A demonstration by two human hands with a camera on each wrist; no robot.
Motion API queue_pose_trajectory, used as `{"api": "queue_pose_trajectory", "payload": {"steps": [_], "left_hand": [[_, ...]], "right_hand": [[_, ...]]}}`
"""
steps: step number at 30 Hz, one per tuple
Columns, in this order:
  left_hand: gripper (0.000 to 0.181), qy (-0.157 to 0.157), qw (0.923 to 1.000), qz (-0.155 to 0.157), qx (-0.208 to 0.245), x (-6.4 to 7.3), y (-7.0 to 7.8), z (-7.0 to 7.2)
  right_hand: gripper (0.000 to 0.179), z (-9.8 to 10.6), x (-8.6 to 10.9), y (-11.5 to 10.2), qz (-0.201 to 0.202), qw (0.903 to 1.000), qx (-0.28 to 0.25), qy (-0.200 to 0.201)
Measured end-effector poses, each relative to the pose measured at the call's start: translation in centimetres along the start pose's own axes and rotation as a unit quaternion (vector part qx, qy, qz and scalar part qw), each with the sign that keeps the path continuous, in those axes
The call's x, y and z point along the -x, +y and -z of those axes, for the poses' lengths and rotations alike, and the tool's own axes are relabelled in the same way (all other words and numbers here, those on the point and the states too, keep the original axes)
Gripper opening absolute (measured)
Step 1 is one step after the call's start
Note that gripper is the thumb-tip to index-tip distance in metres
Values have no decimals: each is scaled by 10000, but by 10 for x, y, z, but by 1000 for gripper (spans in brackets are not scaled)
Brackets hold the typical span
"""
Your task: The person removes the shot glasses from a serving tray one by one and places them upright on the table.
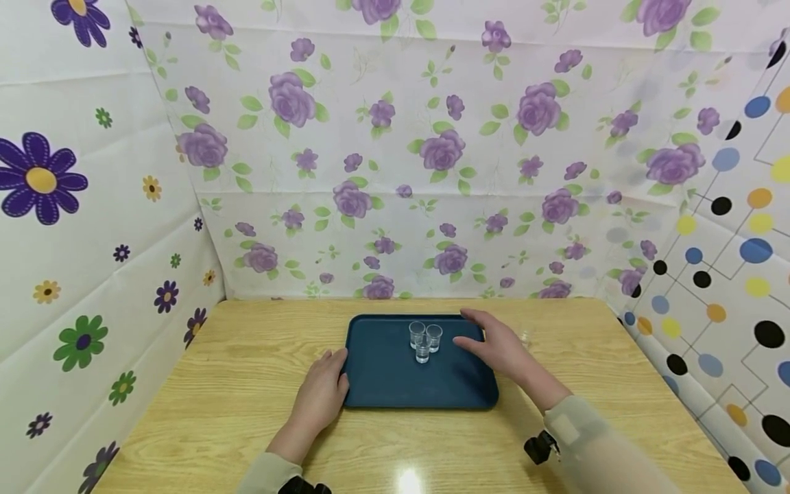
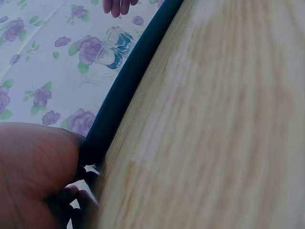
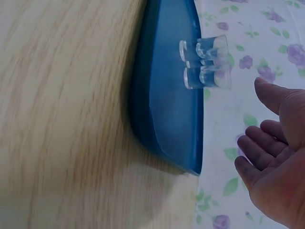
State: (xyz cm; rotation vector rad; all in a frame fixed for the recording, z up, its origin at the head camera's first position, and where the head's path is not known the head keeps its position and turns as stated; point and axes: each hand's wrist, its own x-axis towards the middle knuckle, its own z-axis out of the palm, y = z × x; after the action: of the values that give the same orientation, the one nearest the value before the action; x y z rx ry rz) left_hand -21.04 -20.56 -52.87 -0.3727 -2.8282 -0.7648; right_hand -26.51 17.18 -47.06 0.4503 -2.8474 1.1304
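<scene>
A dark blue rectangular tray (image 1: 382,384) lies on the wooden table. Three small clear shot glasses (image 1: 422,351) stand grouped on it, behind the tray's middle; the right wrist view shows these glasses (image 3: 207,76) overlapping. My left hand (image 1: 321,387) holds the tray's left edge, its thumb and forefinger at the rim; in the left wrist view its other fingers are dark and partly hidden. Above the tray's right side hovers my right hand (image 1: 496,343), thumb and fingers spread apart and nothing between them. It is to the right of the glasses, not touching them.
A clear object (image 1: 524,336), perhaps another glass, is partly visible on the table (image 1: 574,357) just right of my right hand. Floral cloth (image 1: 401,165) hangs behind the table's back edge, and patterned cloths line both sides.
</scene>
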Motion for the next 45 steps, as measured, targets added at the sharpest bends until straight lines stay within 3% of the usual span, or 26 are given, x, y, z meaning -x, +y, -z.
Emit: {"api": "queue_pose_trajectory", "payload": {"steps": [8,22,34,45], "left_hand": [[50,-63,10000,66,27,4,-2,1],[51,-193,9991,344,133,23,-6,-4],[52,-83,9997,193,129,8,-5,-6],[51,-65,9999,96,65,-2,-1,0]], "right_hand": [[74,-21,-4,3,-194,9994,-162,-232],[75,-53,2,5,-440,9964,-562,-447],[79,-44,-12,15,-420,9960,-585,-534],[79,-37,-24,15,-399,9945,-784,-564]]}}
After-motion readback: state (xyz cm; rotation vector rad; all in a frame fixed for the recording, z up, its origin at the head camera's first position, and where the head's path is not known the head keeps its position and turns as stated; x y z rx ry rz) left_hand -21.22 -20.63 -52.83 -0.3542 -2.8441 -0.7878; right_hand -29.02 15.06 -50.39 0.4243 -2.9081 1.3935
